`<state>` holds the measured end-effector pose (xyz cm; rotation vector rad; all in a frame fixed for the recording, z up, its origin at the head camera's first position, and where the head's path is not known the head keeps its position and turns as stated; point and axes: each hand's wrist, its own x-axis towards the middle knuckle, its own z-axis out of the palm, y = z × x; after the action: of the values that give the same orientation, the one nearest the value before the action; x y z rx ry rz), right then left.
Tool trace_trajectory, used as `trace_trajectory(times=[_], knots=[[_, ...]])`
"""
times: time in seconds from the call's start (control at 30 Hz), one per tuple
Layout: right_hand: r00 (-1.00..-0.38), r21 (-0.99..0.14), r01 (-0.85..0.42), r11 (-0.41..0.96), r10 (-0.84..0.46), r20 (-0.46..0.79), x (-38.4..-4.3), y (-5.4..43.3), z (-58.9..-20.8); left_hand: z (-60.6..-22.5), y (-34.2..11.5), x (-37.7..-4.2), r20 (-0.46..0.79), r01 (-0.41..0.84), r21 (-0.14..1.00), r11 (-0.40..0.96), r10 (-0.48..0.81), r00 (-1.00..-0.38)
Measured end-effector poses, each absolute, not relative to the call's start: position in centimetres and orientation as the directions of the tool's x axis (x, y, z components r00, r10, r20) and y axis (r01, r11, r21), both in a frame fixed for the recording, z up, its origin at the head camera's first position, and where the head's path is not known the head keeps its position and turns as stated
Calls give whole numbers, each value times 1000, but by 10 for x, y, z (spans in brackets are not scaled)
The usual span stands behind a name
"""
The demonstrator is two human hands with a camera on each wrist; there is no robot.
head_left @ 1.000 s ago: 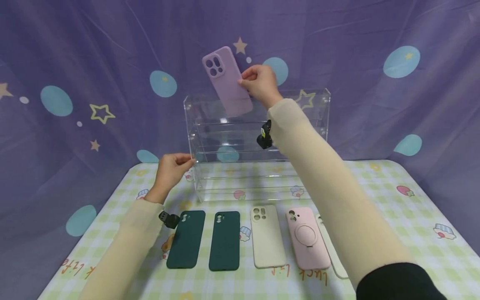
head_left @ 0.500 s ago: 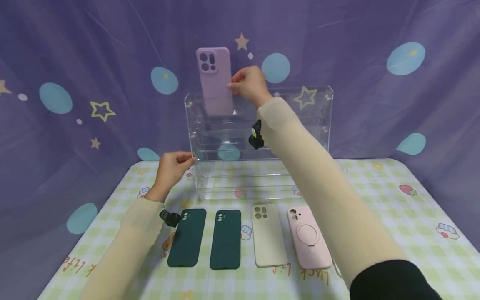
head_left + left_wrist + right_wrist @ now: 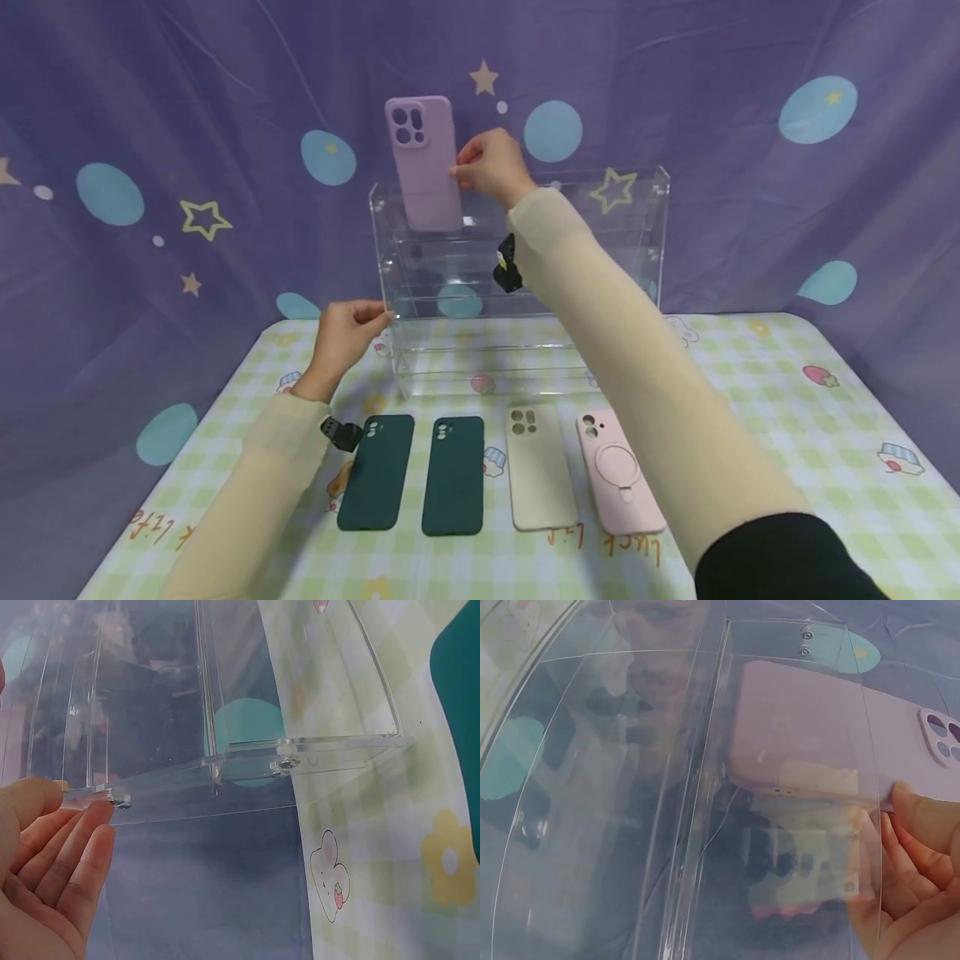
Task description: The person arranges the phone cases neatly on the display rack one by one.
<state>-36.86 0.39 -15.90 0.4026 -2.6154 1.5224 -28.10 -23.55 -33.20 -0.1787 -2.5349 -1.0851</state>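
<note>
Lilac rectangular plastic phone case (image 3: 426, 183) is shifted left, long axis now near-vertical, leftward of the right hand (image 3: 493, 164) pinching its edge; left hand (image 3: 345, 333), lower, pinches clear acrylic tiered rack (image 3: 465, 275).

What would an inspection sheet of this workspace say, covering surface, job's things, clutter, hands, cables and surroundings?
Surface: green-checked tablecloth with printed pictures and lettering.
Job's things: lilac phone case, near upright at the top left of the clear rack; lying before the rack, a dark green case, another dark green case, a cream case and a pink case.
Clutter: nothing seen.
Hands: left hand pinches the rack's left edge; right hand pinches the lilac case.
Cables: nothing seen.
Surroundings: purple patterned backdrop.
</note>
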Motion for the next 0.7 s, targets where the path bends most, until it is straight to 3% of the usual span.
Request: trace_trajectory(times=[0.7], knots=[[-948,-670,-298,680,-129,291,-363,-1,-162,-334,-235,-279,403,270,669,692,-34,-914]])
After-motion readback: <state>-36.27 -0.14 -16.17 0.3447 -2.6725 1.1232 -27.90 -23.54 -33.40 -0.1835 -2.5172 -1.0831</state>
